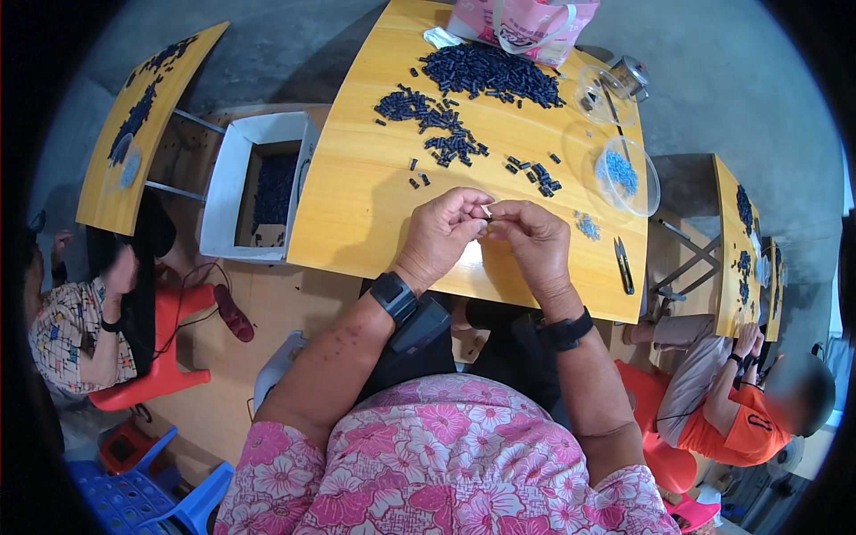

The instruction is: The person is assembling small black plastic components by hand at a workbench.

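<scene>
My left hand (pixel 441 234) and my right hand (pixel 533 241) meet over the near part of a yellow wooden table (pixel 357 205). Their fingertips pinch one tiny light-coloured part (pixel 487 211) between them; its shape is too small to tell. Both wrists wear black bands. A heap of small dark blue tubular pieces (pixel 486 71) lies at the far side of the table, and a looser spread of the same pieces (pixel 432 120) lies nearer. A few tiny pale blue parts (pixel 587 226) sit on the table just right of my right hand.
A clear plastic bowl (pixel 627 175) of pale blue parts and a second clear bowl (pixel 606 94) stand at the table's right. Black snips (pixel 623 265) lie near the right edge. A pink bag (pixel 526 25) sits at the back. A white box (pixel 259 183) stands left. People sit at both sides.
</scene>
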A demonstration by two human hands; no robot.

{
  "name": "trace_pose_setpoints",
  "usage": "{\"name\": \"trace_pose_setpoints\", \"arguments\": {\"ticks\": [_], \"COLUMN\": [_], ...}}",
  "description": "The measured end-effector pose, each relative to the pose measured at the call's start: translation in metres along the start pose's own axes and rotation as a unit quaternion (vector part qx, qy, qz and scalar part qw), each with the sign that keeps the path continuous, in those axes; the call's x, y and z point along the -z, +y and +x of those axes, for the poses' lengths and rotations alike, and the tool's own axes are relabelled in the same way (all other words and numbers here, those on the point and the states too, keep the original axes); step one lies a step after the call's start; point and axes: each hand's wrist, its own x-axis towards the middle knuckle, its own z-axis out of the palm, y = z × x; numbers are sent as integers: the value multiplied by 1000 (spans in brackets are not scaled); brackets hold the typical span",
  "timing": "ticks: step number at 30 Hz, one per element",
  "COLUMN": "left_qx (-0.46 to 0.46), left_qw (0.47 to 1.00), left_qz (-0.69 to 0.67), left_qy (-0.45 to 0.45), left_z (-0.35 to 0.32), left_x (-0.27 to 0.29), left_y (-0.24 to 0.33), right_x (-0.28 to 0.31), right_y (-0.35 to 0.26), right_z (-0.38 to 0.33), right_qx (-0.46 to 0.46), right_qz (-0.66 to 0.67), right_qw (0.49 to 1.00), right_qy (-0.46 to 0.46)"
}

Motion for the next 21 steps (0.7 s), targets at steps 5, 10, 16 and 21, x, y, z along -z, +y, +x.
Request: {"name": "trace_pose_setpoints", "arguments": {"ticks": [5,10,16,21], "left_qx": [-9,-12,-16,-16], "left_qw": [998,995,995,994], "left_qz": [-56,-100,-98,-96], "left_qy": [9,20,32,46], "left_z": [1,2,1,2], "left_x": [2,2,4,6], "left_y": [0,-1,-1,0], "right_x": [-10,-12,-20,-23], "right_y": [12,13,4,14], "right_z": [-3,-10,-13,-17], "right_qx": [-7,11,-3,104], "right_qz": [2,-48,-38,-153], "right_qw": [999,993,994,977], "right_qy": [52,109,106,102]}}
